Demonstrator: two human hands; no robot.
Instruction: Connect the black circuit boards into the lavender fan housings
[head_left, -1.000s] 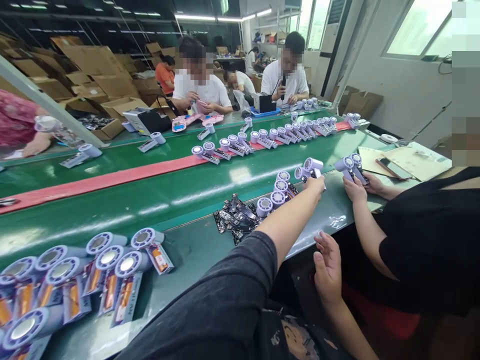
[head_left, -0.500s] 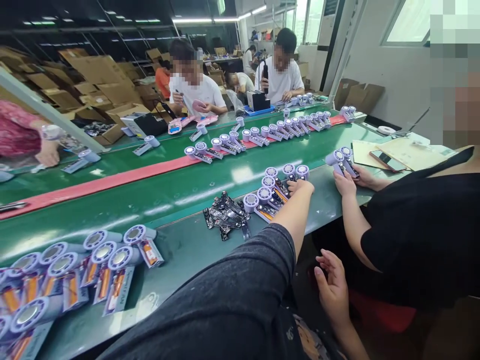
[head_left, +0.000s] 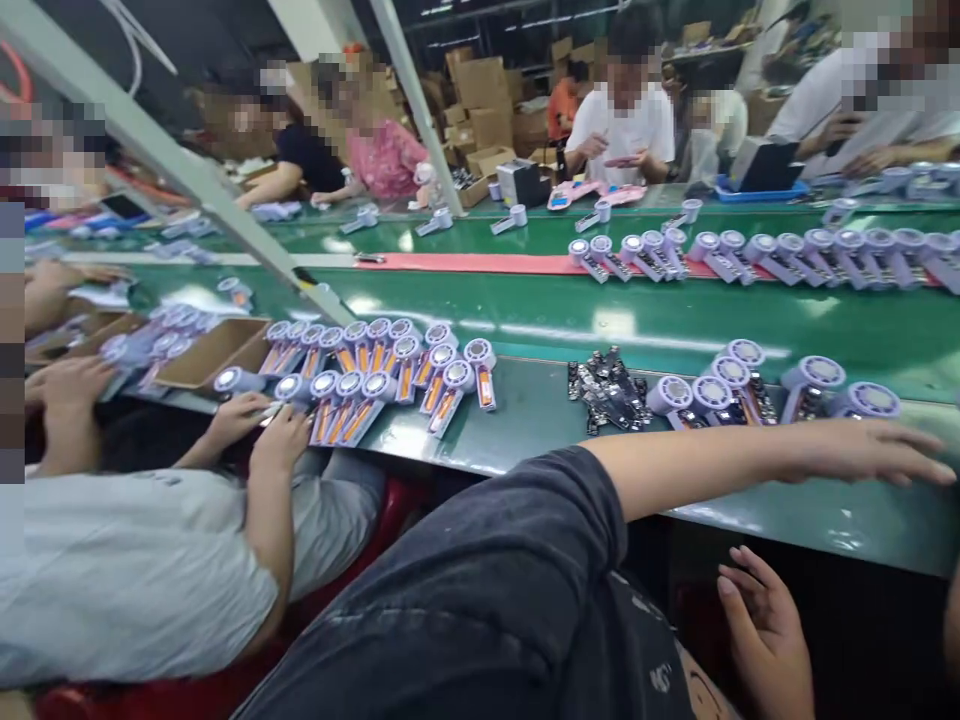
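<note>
My left hand reaches across the bench with its fingers stretched out and nothing visible in them. It is just in front of two purple handheld fans; whether it touches them I cannot tell. More purple fans with open handles lie left of them, partly behind my forearm. Small dark circuit boards lie in a loose heap beside these fans. Below the bench edge, my right hand hangs with fingers apart and slightly curled, holding nothing.
A green conveyor with a red strip carries a row of purple fans. Left on the bench stand fans with orange parts in their handles and a cardboard box. A co-worker in grey sits close at left; others work opposite.
The view has swung to the left, bringing the neighbour in grey into sight. My left hand, earlier bent over the fans, now has its fingers extended at their right. My right hand stays low.
</note>
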